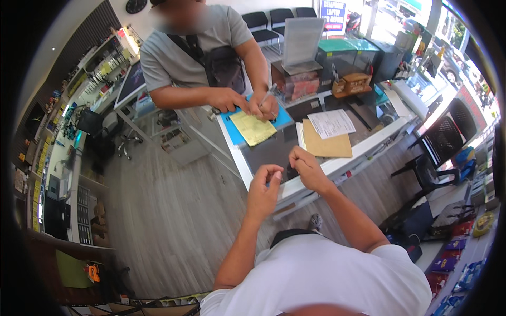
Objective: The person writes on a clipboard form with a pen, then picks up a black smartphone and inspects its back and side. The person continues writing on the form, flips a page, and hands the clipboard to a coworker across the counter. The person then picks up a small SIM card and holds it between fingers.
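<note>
My left hand (264,193) is raised at the near left corner of a glass-topped counter (263,156) with a white frame. Its fingers curl loosely toward the thumb. My right hand (309,169) is beside it, a small gap apart, with bent fingers. A small dark patch shows between the hands; whether it is held or lies on the counter is unclear. Beyond my right hand lie a brown envelope (330,147) and a white printed form (332,123). Across the counter, a person writes with a pen (269,93) on a yellow paper slip (253,125) over a blue folder (230,132).
A wooden pen holder (351,85) and a clear upright sign stand (302,43) occupy the counter's far side. Black plastic chairs (433,158) stand at right. Wood-look floor (166,221) extends left toward a long shelf counter (73,158). An office chair (128,142) stands near it.
</note>
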`<action>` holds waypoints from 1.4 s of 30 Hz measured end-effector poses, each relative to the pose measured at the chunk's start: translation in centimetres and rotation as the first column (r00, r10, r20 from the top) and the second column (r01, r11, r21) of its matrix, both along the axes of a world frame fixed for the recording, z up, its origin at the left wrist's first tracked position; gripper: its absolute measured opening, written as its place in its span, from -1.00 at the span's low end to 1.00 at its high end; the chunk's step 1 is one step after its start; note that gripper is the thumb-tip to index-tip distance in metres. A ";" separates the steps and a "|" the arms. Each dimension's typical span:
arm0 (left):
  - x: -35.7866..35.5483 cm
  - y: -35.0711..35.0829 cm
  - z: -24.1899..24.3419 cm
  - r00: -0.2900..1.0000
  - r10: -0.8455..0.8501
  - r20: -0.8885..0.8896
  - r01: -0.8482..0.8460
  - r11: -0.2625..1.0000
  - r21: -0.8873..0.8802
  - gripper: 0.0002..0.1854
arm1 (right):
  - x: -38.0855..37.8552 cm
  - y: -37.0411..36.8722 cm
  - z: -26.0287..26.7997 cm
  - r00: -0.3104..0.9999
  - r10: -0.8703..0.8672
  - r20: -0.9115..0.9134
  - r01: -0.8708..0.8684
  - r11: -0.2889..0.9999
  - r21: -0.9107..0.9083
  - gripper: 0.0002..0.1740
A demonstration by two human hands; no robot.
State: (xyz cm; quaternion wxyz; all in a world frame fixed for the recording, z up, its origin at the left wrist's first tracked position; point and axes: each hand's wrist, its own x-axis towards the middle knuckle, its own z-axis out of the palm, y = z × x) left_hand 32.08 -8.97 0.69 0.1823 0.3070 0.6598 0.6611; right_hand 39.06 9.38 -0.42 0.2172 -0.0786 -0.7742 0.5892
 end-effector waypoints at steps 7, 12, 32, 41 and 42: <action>-0.3 -0.1 -0.2 0.999 -0.034 -0.004 0.034 0.999 -0.041 -0.81 | 0.2 0.6 -0.6 0.997 0.060 -0.051 -0.067 0.985 -0.157 -0.85; -0.1 0.1 -0.7 0.999 0.005 0.042 -0.003 0.999 -0.033 -0.80 | 0.2 0.6 -0.9 0.996 0.037 -0.082 -0.046 0.993 -0.110 -0.84; -0.3 0.2 -1.0 0.998 0.029 -0.059 -0.030 0.999 -0.024 -0.81 | 1.7 -0.1 0.7 0.989 -0.082 -0.120 0.059 0.981 -0.186 -0.83; -0.3 0.4 -0.7 0.991 0.133 0.011 -0.134 0.989 0.062 -0.82 | 9.0 16.7 4.2 0.808 -0.589 -0.007 0.589 0.808 0.019 -0.71; -0.2 0.4 -0.6 0.985 0.169 0.022 -0.170 0.984 0.058 -0.81 | 9.5 18.4 4.3 0.801 -0.599 0.008 0.598 0.800 0.047 -0.71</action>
